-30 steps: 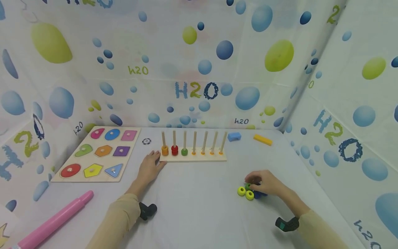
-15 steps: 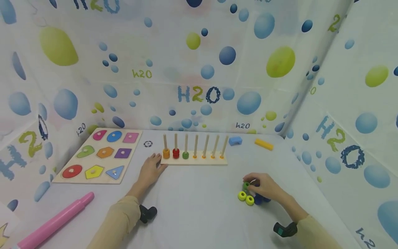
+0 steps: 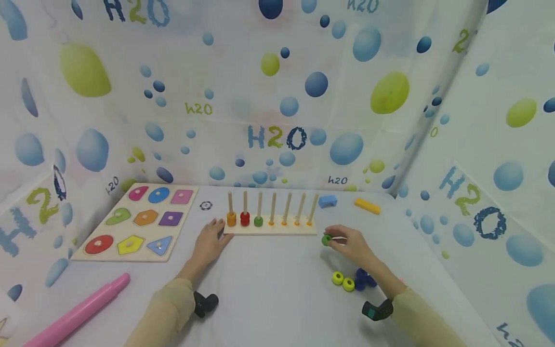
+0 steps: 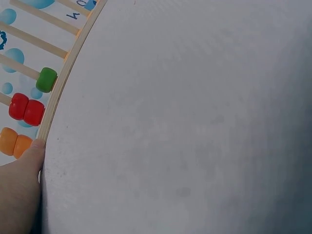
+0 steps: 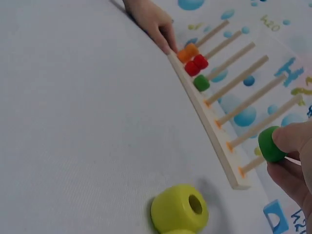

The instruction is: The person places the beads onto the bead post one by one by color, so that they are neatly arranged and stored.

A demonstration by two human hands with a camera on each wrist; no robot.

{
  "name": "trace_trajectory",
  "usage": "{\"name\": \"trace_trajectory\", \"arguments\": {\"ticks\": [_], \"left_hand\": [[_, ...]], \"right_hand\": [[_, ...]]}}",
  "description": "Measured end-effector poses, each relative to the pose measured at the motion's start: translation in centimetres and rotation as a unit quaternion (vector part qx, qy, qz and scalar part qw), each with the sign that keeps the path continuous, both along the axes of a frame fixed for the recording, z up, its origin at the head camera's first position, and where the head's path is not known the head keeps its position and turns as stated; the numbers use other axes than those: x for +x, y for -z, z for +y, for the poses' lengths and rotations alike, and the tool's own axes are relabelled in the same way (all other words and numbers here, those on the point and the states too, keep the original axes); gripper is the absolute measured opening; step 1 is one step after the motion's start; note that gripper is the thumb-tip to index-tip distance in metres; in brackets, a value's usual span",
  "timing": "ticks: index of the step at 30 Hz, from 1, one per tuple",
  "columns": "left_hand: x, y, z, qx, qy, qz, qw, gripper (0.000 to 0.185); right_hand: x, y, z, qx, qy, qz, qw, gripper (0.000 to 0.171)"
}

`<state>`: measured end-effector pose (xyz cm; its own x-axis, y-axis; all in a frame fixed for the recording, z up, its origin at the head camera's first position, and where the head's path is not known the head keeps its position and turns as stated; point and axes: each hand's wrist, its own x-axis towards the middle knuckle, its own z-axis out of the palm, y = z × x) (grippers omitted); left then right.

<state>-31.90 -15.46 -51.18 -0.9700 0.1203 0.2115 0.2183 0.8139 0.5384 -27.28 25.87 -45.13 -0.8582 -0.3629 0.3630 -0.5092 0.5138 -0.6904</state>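
My right hand (image 3: 352,245) pinches a green bead (image 5: 271,145) between thumb and fingers, raised over the cloth to the right of a wooden peg board (image 3: 270,231). The board has a row of upright pegs. Two orange beads (image 4: 14,142) sit on its leftmost peg, two red beads (image 4: 26,109) on the second and a green bead (image 4: 47,80) on the third; the other pegs carry none. My left hand (image 3: 209,242) rests at the board's left end, fingers extended and thumb at the front edge. Yellow beads (image 3: 337,277) and dark blue beads (image 3: 361,279) lie below my right hand.
A shape puzzle board (image 3: 145,231) lies at the left, with a long pink tube (image 3: 82,313) in front of it. Behind and right of the peg board are a blue block (image 3: 327,201) and a yellow block (image 3: 367,206). Patterned curtains (image 3: 217,67) enclose the table.
My right hand has picked the green bead from the pile and moved it up and left, nearer the peg board. My left hand stays at the board's left end.
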Motion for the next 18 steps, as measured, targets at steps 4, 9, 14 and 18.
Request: {"name": "trace_trajectory", "arguments": {"ticks": [4, 9, 14, 18], "left_hand": [[0.2, 0.3, -0.2, -0.001, -0.007, -0.001, 1.0, 0.061], [-0.1, 0.5, 0.0, 0.001, -0.005, 0.001, 1.0, 0.062], [-0.3, 0.3, 0.1, 0.001, -0.007, 0.001, 1.0, 0.062], [0.0, 0.2, 0.0, 0.007, -0.009, 0.002, 0.9999, 0.062]], "right_hand": [[-1.0, -0.5, -2.3, -0.001, 0.003, 0.011, 1.0, 0.029], [-2.0, -2.7, -5.7, -0.027, -0.006, 0.049, 0.998, 0.028], [-4.0, -3.9, -9.3, -0.052, -0.018, 0.068, 0.996, 0.028], [-5.9, -4.5, -12.1, -0.047, -0.02, 0.089, 0.995, 0.028]]}}
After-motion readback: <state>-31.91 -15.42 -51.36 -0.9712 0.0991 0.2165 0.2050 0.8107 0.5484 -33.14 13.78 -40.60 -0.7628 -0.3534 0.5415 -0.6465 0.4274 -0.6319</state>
